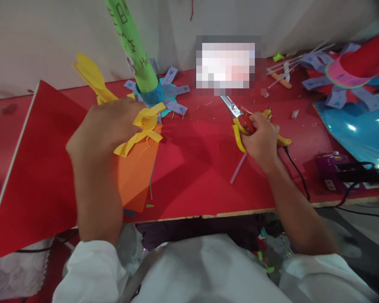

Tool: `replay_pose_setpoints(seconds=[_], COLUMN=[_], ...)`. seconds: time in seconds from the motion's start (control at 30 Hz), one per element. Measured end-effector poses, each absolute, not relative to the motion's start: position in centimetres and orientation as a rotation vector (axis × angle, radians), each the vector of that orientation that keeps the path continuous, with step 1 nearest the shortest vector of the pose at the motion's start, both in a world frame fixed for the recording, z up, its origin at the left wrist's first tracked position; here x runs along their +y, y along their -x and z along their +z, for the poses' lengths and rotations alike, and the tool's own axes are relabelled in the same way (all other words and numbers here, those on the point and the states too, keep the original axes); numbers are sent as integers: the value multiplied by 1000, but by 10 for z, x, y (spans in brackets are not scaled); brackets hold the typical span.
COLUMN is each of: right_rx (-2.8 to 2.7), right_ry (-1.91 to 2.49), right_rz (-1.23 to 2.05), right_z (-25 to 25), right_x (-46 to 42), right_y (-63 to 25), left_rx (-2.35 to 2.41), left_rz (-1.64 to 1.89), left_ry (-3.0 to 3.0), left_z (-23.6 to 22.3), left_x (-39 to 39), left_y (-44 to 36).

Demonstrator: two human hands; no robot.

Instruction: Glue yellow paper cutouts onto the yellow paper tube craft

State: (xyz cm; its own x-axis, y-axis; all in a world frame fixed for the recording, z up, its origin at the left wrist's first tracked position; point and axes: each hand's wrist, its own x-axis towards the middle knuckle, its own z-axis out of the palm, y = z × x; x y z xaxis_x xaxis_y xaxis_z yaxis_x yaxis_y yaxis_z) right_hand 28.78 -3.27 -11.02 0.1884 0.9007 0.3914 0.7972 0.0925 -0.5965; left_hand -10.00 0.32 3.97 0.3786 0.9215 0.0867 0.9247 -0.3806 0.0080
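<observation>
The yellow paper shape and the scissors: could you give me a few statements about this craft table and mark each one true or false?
1. The left hand holds a yellow paper shape. True.
2. The right hand rests on scissors with blue handles. False: the handles are yellow, with some red.
3. The scissors are lifted high above the red table. False: they lie on the table under the hand.
4. A green paper tube stands in a blue ring with pale purple strips around it. True.
5. An orange sheet lies below the yellow shape. True.
6. A shiny blue sheet lies at the left edge. False: it is at the right.
</observation>
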Motion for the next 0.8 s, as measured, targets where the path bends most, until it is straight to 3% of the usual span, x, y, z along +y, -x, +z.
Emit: replay_pose_setpoints(seconds=[0.2, 0.4, 0.53, 0.8], right_rx=[-1606, -1545, -1499, -1521], right_ry=[1709, 1661, 1635, 1633], right_rz=[167, 257, 319, 333], right_z=[-114, -116, -116, -109], right_x=[-32, -28, -27, -31], right_y=[-287, -289, -289, -281], left_rx=[-1440, -1412, -1420, -1548], left_rz=[-16, 305, 190, 10], left_ry=[2856, 3005, 2866, 2958], left_z=[58, -6, -40, -66], left_x=[-13, 8, 26, 48], left_y=[62, 12, 4, 23])
